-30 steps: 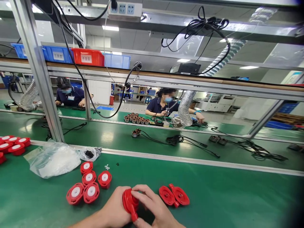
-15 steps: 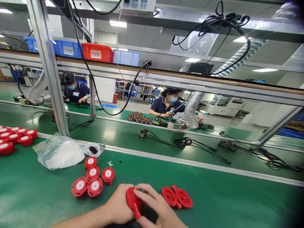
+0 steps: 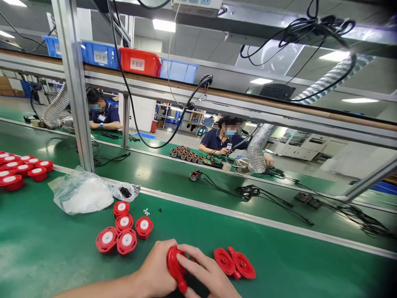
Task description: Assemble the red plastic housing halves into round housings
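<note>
Between my hands, just above the green bench, is a red plastic pump housing with a short spout pointing down toward me. My left hand wraps its left side. The fingers and thumb of my right hand press on its right side and the spout end. Two red covers with spouts lie side by side to the right. Left of my hands, several red housings with white toothed discs form a loose cluster. Small white pieces and tiny black pieces lie behind them.
A clear bag of white parts and a small bag of black parts lie near the bench's back rail. More red housings stand far left. A metal post rises behind. Two co-workers sit across the bench.
The view has shifted a little, moving most things slightly right in the picture. My hands keep the same grip on the red housing. The co-worker at left has drawn an arm back.
</note>
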Available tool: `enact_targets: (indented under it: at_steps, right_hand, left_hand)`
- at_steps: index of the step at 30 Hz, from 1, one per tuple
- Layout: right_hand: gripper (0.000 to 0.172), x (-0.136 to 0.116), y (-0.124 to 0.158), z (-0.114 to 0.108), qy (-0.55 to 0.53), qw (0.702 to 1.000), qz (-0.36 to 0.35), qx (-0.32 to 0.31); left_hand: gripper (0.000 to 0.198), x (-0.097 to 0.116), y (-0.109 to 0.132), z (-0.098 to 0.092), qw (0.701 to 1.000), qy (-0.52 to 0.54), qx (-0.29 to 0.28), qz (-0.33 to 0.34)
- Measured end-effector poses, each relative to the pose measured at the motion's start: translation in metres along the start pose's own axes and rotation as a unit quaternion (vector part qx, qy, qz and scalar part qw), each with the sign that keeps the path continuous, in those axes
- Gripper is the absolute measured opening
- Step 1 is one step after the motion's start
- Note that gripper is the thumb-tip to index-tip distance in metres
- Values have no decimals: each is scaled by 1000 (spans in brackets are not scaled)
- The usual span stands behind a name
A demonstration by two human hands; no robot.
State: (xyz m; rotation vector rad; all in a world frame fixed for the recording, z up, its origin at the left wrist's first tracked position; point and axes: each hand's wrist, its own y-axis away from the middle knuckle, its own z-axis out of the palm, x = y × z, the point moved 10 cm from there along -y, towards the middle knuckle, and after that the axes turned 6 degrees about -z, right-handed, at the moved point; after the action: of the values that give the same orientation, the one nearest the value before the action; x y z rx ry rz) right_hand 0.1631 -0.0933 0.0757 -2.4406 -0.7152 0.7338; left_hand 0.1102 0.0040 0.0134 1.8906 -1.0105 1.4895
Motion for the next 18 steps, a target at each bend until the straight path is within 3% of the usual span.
enact_targets:
  at_steps: [11,18]
  right_hand:
    - [57,-3,8,9,77,997,-27,-2]
    - [54,-5,6,10,112,994,-19,-1]
  left_hand:
    - [27,-9,1,1,1000,3,15,-8]
    - [27,-9,1,-3,999,11,31,-21]
